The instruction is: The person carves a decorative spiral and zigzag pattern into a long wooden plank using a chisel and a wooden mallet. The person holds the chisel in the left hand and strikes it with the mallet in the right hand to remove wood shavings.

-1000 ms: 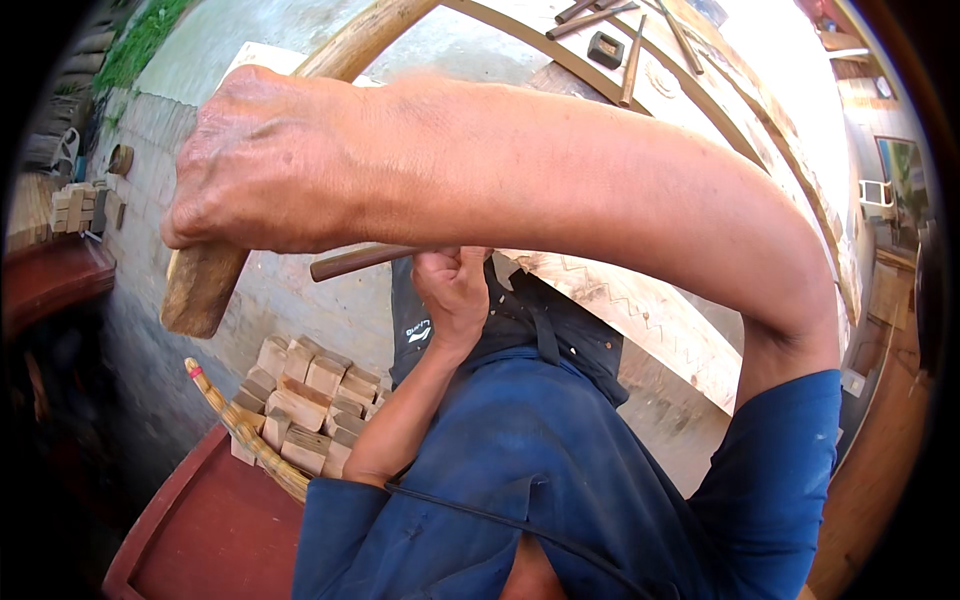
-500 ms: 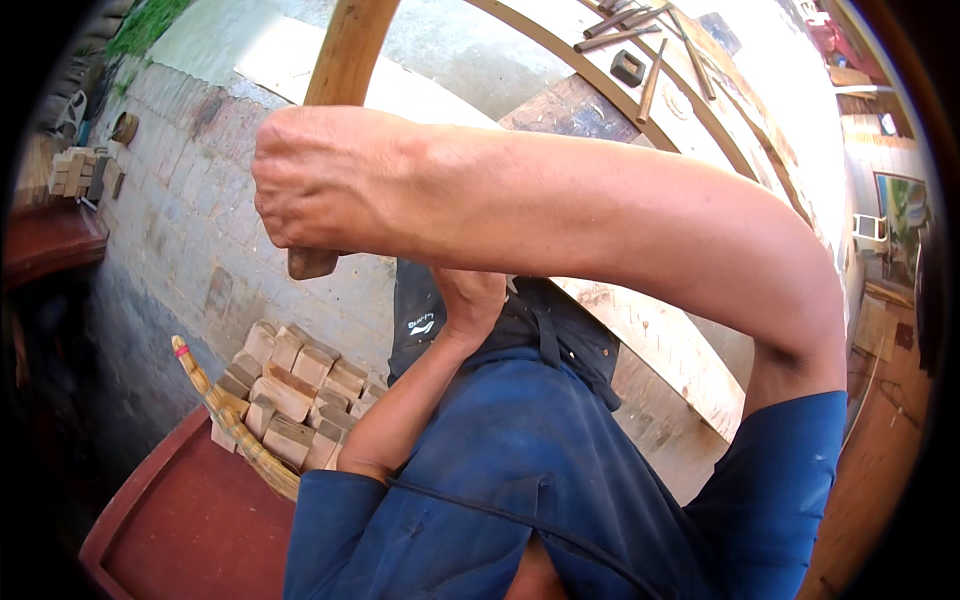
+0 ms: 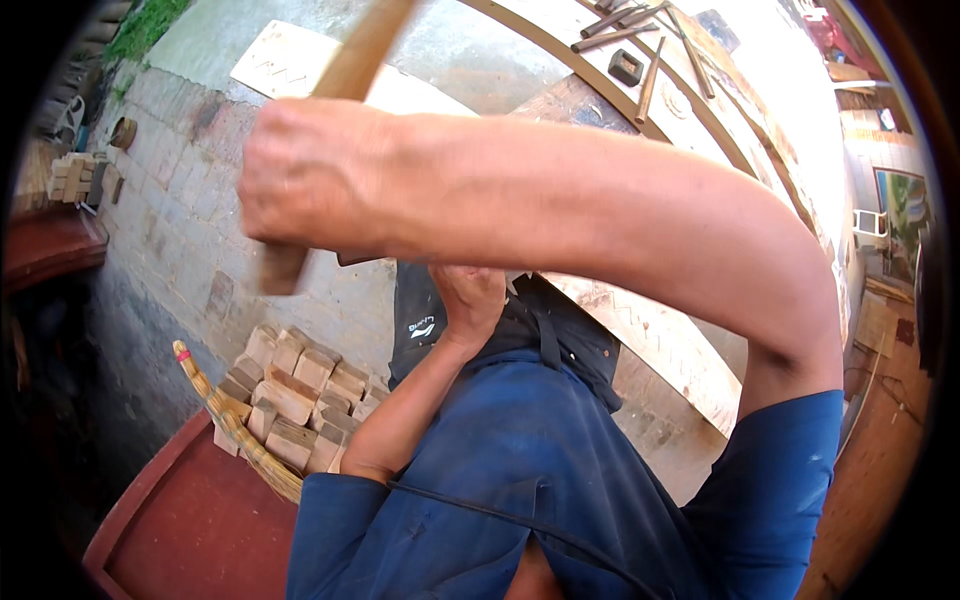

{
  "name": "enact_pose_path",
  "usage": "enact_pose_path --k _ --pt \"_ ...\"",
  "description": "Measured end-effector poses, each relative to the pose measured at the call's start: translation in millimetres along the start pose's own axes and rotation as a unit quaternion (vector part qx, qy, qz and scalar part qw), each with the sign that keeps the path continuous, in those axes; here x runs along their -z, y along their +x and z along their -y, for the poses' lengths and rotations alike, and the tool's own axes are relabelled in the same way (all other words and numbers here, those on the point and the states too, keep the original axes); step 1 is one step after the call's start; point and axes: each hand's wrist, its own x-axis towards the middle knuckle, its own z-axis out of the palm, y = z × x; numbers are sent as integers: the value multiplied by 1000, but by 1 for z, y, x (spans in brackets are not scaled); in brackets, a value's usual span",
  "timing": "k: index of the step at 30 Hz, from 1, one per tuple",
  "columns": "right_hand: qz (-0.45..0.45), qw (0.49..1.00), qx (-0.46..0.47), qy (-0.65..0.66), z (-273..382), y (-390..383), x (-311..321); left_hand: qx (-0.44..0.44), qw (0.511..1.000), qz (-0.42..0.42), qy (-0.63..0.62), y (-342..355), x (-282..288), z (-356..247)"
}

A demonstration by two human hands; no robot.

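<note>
My right hand (image 3: 315, 180) is a fist round a wooden handle (image 3: 365, 50) that slants up past the top edge; its far end is out of the picture. The handle's blunt lower end (image 3: 282, 270) sticks out below the fist. My right forearm crosses over my left hand (image 3: 470, 300), which is held near my lap. The left hand looks curled, but its fingertips and whatever they hold are hidden. Beneath the forearm runs a pale plank (image 3: 640, 335) with zigzag marks; its far part reappears beyond my right fist. A dark edge of something shows just below the right wrist.
Many small wooden blocks (image 3: 290, 400) lie at lower left, beside a straw brush (image 3: 235, 425) and a dark red tabletop (image 3: 200, 510). Rod-like tools (image 3: 650, 80) and a small black box-shaped thing (image 3: 626, 67) rest on the workbench at upper right. More blocks (image 3: 72, 177) sit far left.
My right fist has shifted slightly left and up. The handle leans further right at its top, with its lower end swung left. My left hand stays nearly in place.
</note>
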Motion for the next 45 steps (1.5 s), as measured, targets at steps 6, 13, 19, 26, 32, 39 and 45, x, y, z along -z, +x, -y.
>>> enact_pose_path --k 6,13,19,26,32,39,45 --pt "-42 999 8 22 4 -13 -3 91 994 42 38 5 2 -15" --pt "53 996 45 -50 -1 -17 14 -55 995 28 83 -3 0 3" --pt "46 997 36 -57 -11 -52 43 -103 962 239 -87 -19 -7 -61" --pt "28 998 8 -63 -18 -116 62 101 970 118 -186 -11 11 -36" --pt "8 998 -9 -61 -19 -146 56 140 970 60 -191 -5 10 -27" --pt "-7 998 -14 -62 -5 -140 65 152 964 52 -211 -5 1 -21" --pt "-17 997 -11 -71 11 -126 69 119 969 61 -209 -10 0 -16"
